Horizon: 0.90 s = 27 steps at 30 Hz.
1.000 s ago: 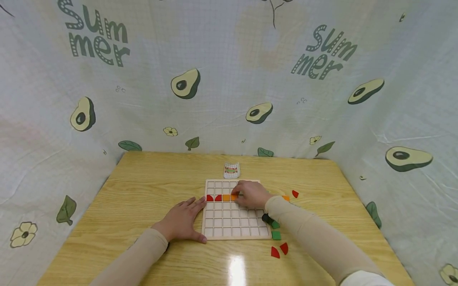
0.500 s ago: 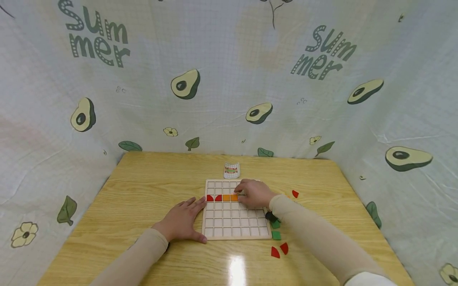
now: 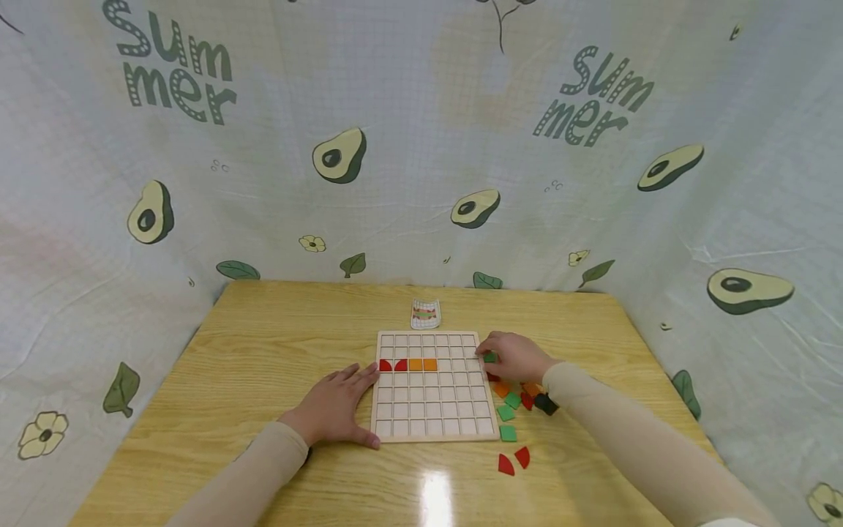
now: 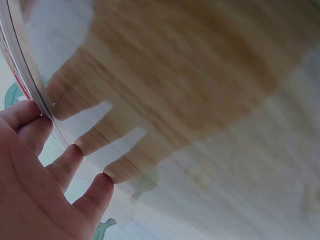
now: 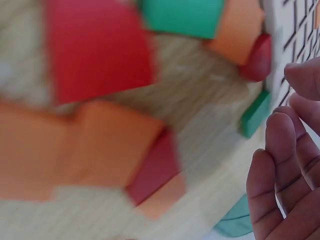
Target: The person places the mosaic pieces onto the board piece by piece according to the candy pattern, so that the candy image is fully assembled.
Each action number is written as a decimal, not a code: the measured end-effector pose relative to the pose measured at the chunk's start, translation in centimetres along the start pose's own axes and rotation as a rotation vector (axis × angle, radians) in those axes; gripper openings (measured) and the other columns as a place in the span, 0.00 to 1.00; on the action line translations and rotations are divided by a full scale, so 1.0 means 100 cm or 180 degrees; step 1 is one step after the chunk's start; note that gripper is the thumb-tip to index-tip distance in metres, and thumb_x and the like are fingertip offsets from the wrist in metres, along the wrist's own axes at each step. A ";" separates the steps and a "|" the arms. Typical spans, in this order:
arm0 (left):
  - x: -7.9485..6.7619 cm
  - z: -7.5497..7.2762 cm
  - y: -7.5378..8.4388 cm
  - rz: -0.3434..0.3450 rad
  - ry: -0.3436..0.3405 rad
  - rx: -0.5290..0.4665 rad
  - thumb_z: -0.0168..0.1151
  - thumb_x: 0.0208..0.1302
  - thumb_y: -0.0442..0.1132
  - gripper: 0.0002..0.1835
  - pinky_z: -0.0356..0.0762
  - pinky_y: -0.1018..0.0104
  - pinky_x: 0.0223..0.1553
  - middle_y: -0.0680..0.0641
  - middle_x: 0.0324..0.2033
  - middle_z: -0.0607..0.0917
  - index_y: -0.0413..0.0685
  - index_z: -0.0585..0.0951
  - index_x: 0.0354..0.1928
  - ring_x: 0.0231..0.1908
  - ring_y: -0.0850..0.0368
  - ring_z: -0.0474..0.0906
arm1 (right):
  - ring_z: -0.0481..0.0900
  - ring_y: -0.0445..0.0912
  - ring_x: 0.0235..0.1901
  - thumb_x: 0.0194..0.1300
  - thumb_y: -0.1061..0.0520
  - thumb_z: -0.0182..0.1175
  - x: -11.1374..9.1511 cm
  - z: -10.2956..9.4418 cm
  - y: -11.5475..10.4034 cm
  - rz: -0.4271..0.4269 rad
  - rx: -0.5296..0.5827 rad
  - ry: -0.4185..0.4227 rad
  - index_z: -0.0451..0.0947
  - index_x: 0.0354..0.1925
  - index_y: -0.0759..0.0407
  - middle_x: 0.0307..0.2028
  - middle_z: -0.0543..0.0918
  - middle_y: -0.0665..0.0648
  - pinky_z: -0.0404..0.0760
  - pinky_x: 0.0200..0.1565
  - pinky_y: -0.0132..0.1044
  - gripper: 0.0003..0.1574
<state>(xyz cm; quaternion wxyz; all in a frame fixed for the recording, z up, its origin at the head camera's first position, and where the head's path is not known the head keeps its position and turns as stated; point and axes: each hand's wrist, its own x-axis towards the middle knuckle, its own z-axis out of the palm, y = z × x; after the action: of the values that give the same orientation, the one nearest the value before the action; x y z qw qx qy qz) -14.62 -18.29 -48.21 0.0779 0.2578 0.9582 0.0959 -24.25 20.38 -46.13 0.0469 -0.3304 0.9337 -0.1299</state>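
Observation:
A light wooden grid board [image 3: 421,411] lies on the table. Across one row sit two red quarter-round tiles [image 3: 401,365] and two orange square tiles [image 3: 430,364]. My left hand [image 3: 336,406] rests spread at the board's left edge, fingertips against it; in the left wrist view those fingers [image 4: 62,167] touch the glossy tabletop. At the board's upper right edge is my right hand [image 3: 516,356], over loose tiles. The right wrist view shows its fingers [image 5: 281,135] loosely bent, nothing visible between them and the thumb, close to a green tile [image 5: 255,115].
Loose orange tiles [image 3: 502,389], green tiles [image 3: 508,433] and red quarter-round tiles [image 3: 506,464] are scattered along the board's right side. Behind the board stands a small card with a coloured grid pattern [image 3: 425,315]. A printed curtain [image 3: 408,241] encloses the table [image 3: 283,322].
My right hand has let go of the second orange square, which stays in the row, and has moved right to the loose tiles beside the board. My left hand has stayed put.

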 end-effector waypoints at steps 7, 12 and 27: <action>0.000 0.000 0.000 0.0001 0.0011 -0.0009 0.59 0.38 0.86 0.67 0.57 0.39 0.67 0.51 0.75 0.59 0.49 0.63 0.76 0.73 0.42 0.53 | 0.69 0.36 0.25 0.62 0.54 0.68 -0.021 0.001 0.011 -0.0040 0.0071 0.0084 0.85 0.49 0.54 0.38 0.81 0.48 0.75 0.31 0.33 0.16; 0.000 -0.001 0.002 -0.0004 0.0002 -0.0013 0.60 0.39 0.84 0.66 0.57 0.38 0.67 0.51 0.75 0.59 0.48 0.63 0.76 0.73 0.42 0.54 | 0.71 0.37 0.26 0.61 0.53 0.70 -0.024 0.002 0.008 -0.0045 0.0141 0.0133 0.86 0.48 0.54 0.39 0.82 0.48 0.76 0.32 0.35 0.16; -0.001 -0.003 0.003 -0.0007 -0.0008 -0.0042 0.62 0.40 0.83 0.65 0.56 0.38 0.67 0.50 0.75 0.59 0.48 0.63 0.76 0.73 0.41 0.54 | 0.77 0.38 0.32 0.61 0.53 0.69 -0.023 0.008 0.007 0.0000 -0.0136 0.0104 0.86 0.42 0.50 0.35 0.81 0.44 0.81 0.39 0.38 0.10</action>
<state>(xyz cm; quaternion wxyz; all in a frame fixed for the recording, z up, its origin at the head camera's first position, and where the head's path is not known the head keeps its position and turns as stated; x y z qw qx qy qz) -14.42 -18.14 -47.85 0.0808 0.2564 0.9578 0.1019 -22.78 22.16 -47.08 0.0246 -0.3292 0.9369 -0.1153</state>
